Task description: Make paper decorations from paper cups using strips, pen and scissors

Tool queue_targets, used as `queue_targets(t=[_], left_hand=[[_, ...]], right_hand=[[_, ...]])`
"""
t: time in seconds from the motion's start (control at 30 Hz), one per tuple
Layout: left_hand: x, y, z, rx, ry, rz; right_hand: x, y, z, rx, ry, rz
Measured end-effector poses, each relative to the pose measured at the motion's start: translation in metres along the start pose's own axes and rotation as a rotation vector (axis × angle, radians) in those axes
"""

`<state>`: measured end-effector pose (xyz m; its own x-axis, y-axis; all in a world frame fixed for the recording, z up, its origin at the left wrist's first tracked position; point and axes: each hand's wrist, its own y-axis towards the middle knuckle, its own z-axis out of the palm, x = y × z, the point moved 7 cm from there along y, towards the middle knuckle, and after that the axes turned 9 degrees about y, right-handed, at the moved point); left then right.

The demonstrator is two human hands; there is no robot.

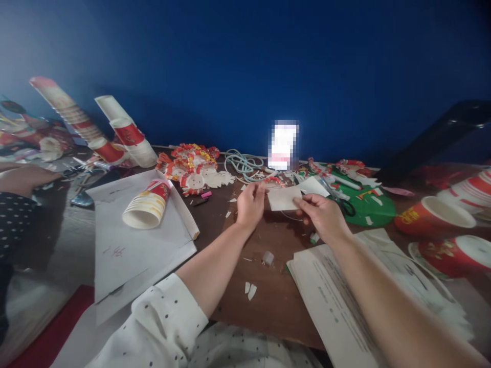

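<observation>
My right hand [320, 214] pinches a small rectangular piece of white paper [282, 199] by its right edge, thumb on top. Close to the paper's left edge is my left hand [250, 207], with its fingers closed; what lies between the fingertips, if anything, I cannot make out. Just behind the paper, a red and white paper craft piece [271, 181] is partly hidden. Another white paper piece [315, 186] lies behind my right fingers. Dark-handled scissors [347, 207] rest to the right of that hand.
Several red and white paper crafts [194, 171] are heaped at the back left, beside a coiled pale cord [243, 164]. A paper cup [148, 204] lies on white sheets at left. A lit, blurred screen [283, 145] stands by the blue wall. Papers [330, 301] and red cups [433, 217] are at right.
</observation>
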<state>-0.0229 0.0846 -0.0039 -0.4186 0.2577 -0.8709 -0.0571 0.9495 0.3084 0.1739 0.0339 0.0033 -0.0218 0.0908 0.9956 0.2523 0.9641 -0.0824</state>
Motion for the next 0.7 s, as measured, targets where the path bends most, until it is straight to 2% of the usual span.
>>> queue_targets(t=[0.1,0.2,0.37,0.5,0.7], left_hand=[[-0.004,-0.002,0.009,0.146,0.087,-0.013],[-0.008,-0.006,0.015,0.231,0.084,-0.002],[0.0,-0.007,0.017,0.26,-0.027,-0.125],[-0.002,-0.008,0.018,0.295,-0.033,-0.133],[-0.001,-0.01,0.02,0.337,-0.043,-0.172]], right_hand=[[-0.002,0.001,-0.002,-0.011,-0.05,-0.004],[-0.005,0.002,-0.001,-0.013,-0.1,-0.022],[-0.007,0.004,-0.003,-0.048,-0.078,-0.064],[-0.006,0.004,-0.006,-0.093,-0.06,-0.054],[-0.001,0.005,-0.003,-0.017,-0.223,-0.182]])
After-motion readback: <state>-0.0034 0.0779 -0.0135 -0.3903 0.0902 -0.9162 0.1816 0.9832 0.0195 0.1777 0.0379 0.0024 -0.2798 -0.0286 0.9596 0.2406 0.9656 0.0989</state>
